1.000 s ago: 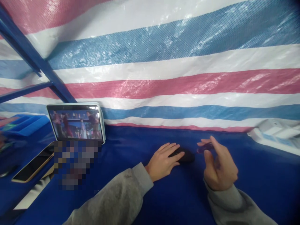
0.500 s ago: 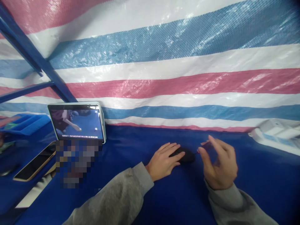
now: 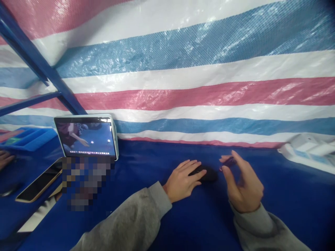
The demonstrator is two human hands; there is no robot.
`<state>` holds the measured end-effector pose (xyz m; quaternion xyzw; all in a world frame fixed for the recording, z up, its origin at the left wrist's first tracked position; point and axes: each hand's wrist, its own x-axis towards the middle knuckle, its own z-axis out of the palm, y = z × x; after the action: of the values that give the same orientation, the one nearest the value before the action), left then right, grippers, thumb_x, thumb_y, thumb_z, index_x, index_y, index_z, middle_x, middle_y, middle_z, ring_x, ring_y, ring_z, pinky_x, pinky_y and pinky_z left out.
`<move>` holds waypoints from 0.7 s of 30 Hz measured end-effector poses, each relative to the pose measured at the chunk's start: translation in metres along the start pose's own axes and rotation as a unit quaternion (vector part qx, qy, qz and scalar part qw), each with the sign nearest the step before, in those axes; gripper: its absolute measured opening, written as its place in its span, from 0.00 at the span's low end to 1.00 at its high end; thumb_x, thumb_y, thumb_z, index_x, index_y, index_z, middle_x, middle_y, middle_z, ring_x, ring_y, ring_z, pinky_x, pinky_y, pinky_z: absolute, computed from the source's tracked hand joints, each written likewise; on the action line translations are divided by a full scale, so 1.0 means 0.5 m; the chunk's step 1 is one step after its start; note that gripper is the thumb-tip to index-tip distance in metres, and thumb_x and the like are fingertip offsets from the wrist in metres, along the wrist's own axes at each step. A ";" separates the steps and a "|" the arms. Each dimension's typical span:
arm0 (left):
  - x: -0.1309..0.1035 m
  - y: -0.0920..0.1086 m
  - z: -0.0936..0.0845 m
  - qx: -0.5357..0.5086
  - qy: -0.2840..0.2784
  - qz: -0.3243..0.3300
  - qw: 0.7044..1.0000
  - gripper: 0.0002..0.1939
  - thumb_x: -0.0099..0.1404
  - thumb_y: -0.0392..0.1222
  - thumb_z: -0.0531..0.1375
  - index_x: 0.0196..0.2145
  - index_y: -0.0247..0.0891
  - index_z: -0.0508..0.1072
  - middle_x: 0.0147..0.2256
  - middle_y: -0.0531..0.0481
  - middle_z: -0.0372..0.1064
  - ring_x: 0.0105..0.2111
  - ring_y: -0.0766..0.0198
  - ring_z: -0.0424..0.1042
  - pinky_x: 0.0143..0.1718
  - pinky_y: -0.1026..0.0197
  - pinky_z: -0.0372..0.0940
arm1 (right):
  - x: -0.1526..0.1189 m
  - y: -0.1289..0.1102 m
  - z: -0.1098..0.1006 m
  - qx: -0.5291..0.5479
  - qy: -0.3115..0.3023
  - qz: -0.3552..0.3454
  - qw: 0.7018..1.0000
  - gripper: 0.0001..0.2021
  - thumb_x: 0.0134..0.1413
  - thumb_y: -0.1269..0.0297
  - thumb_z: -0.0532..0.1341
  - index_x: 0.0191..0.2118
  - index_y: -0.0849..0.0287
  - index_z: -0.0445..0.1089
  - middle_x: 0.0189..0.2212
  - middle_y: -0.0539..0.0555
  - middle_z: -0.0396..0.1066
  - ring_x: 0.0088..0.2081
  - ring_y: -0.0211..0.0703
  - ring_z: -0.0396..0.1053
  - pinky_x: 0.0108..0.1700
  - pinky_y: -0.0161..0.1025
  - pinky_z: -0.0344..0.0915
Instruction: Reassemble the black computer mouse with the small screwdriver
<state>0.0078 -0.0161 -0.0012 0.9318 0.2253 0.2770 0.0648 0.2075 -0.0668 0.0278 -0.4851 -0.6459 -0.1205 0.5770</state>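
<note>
Your open left hand [image 3: 183, 180] touches a rounded black mouse [image 3: 209, 174]; beside it, your right hand [image 3: 244, 188] pinches a small purple object [image 3: 228, 162], best held lightly.

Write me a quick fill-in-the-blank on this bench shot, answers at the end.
The left hand rests its fingers on a rounded object that is ____ in color.
The right hand holds a small dark item between its fingers and ____.
The lit screen stands to the ____ of both these hands.
Both sleeves are ____ in color.

Missing words, in order: black; thumb; left; gray.
</note>
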 end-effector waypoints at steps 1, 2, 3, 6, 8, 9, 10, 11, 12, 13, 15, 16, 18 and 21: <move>0.000 0.000 0.000 -0.001 0.000 0.001 1.000 0.18 0.73 0.44 0.53 0.58 0.40 0.68 0.61 0.42 0.62 0.63 0.57 0.60 0.64 0.48 0.57 | 0.000 0.000 0.000 0.005 -0.013 -0.001 1.000 0.29 0.55 0.74 0.62 0.63 0.56 0.61 0.42 0.59 0.74 0.41 0.48 0.73 0.44 0.50 0.71; -0.001 0.000 0.000 -0.001 0.000 0.001 1.000 0.18 0.73 0.44 0.53 0.58 0.40 0.68 0.61 0.42 0.62 0.63 0.57 0.60 0.64 0.48 0.57 | -0.001 0.000 0.000 0.000 -0.016 -0.004 1.000 0.29 0.55 0.74 0.63 0.63 0.55 0.61 0.43 0.59 0.74 0.42 0.49 0.73 0.44 0.50 0.71; -0.001 -0.001 0.000 -0.002 0.000 0.002 1.000 0.18 0.73 0.44 0.53 0.58 0.40 0.68 0.61 0.42 0.62 0.63 0.57 0.60 0.64 0.48 0.57 | -0.001 0.001 0.000 -0.013 -0.009 -0.007 1.000 0.30 0.53 0.73 0.64 0.62 0.55 0.63 0.43 0.59 0.74 0.42 0.49 0.73 0.44 0.49 0.71; -0.002 -0.002 0.002 -0.003 0.002 0.000 1.000 0.19 0.73 0.44 0.53 0.58 0.41 0.67 0.61 0.42 0.62 0.63 0.57 0.60 0.64 0.47 0.57 | -0.001 -0.001 0.000 -0.042 0.025 -0.008 0.999 0.30 0.51 0.73 0.66 0.61 0.55 0.64 0.41 0.58 0.74 0.40 0.48 0.73 0.44 0.48 0.71; -0.002 -0.002 0.003 -0.003 0.002 0.000 1.000 0.19 0.73 0.44 0.54 0.58 0.40 0.67 0.61 0.42 0.62 0.63 0.57 0.60 0.64 0.48 0.57 | -0.001 -0.003 0.000 -0.028 0.011 0.000 1.000 0.30 0.54 0.74 0.63 0.63 0.56 0.61 0.40 0.58 0.74 0.39 0.47 0.73 0.43 0.47 0.71; -0.002 -0.002 0.003 -0.002 0.002 0.000 1.000 0.19 0.73 0.44 0.54 0.58 0.40 0.67 0.61 0.42 0.62 0.63 0.57 0.60 0.64 0.48 0.57 | -0.002 -0.003 0.000 -0.016 -0.004 0.006 1.000 0.30 0.56 0.75 0.61 0.65 0.57 0.59 0.40 0.58 0.74 0.39 0.46 0.73 0.44 0.47 0.70; -0.001 -0.002 0.002 -0.002 0.000 0.000 1.000 0.19 0.73 0.44 0.53 0.58 0.40 0.67 0.61 0.42 0.62 0.63 0.57 0.60 0.64 0.48 0.57 | -0.002 -0.004 0.000 -0.005 -0.019 0.011 1.000 0.30 0.57 0.75 0.60 0.65 0.57 0.58 0.41 0.58 0.74 0.39 0.46 0.73 0.44 0.48 0.70; -0.001 -0.002 0.002 -0.002 -0.001 0.000 1.000 0.19 0.73 0.44 0.53 0.58 0.41 0.67 0.61 0.42 0.62 0.63 0.57 0.60 0.64 0.47 0.57 | -0.002 -0.003 0.000 0.003 -0.027 0.016 1.000 0.30 0.57 0.75 0.59 0.65 0.57 0.58 0.41 0.58 0.74 0.39 0.46 0.73 0.44 0.48 0.70; -0.001 -0.001 0.002 -0.001 -0.002 0.000 1.000 0.19 0.73 0.44 0.53 0.59 0.41 0.67 0.61 0.42 0.62 0.63 0.56 0.60 0.64 0.47 0.57 | -0.001 -0.002 0.001 0.008 -0.026 0.018 0.999 0.29 0.57 0.74 0.60 0.64 0.57 0.60 0.40 0.58 0.74 0.39 0.46 0.73 0.44 0.48 0.70; -0.001 -0.001 0.001 -0.001 -0.002 0.000 1.000 0.19 0.73 0.44 0.53 0.59 0.41 0.67 0.61 0.42 0.61 0.63 0.56 0.60 0.64 0.47 0.57 | -0.001 0.000 0.001 0.009 -0.017 0.019 1.000 0.28 0.55 0.74 0.62 0.62 0.56 0.62 0.40 0.57 0.74 0.38 0.46 0.72 0.43 0.48 0.70; -0.001 -0.001 0.001 0.000 0.001 0.000 1.000 0.18 0.73 0.44 0.53 0.58 0.41 0.67 0.61 0.42 0.61 0.63 0.56 0.59 0.64 0.47 0.57 | 0.000 0.003 0.002 -0.006 0.013 0.015 1.000 0.28 0.51 0.73 0.66 0.59 0.56 0.66 0.38 0.56 0.73 0.38 0.47 0.72 0.43 0.49 0.70; -0.001 0.000 0.000 0.001 0.003 0.001 1.000 0.18 0.73 0.44 0.53 0.58 0.40 0.68 0.61 0.42 0.62 0.63 0.56 0.60 0.64 0.47 0.57 | 0.000 0.005 0.002 -0.020 0.025 0.014 0.999 0.28 0.49 0.72 0.67 0.58 0.55 0.67 0.38 0.56 0.73 0.39 0.48 0.72 0.44 0.49 0.70; 0.000 0.000 0.000 0.001 0.005 0.003 1.000 0.18 0.73 0.44 0.53 0.58 0.40 0.68 0.61 0.41 0.62 0.63 0.56 0.60 0.64 0.48 0.57 | -0.002 0.005 0.002 -0.030 0.034 0.017 0.999 0.28 0.49 0.73 0.67 0.58 0.55 0.67 0.39 0.57 0.74 0.40 0.49 0.72 0.44 0.50 0.70; 0.001 0.000 0.000 0.003 0.001 0.003 1.000 0.19 0.72 0.44 0.54 0.58 0.39 0.68 0.61 0.41 0.62 0.63 0.57 0.60 0.64 0.48 0.57 | -0.008 0.004 0.002 0.018 0.009 0.040 0.999 0.29 0.55 0.73 0.62 0.63 0.54 0.61 0.39 0.56 0.73 0.38 0.46 0.72 0.43 0.50 0.70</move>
<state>0.0081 -0.0161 -0.0010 0.9326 0.2230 0.2771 0.0610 0.2078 -0.0670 0.0231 -0.4989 -0.6228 -0.0903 0.5959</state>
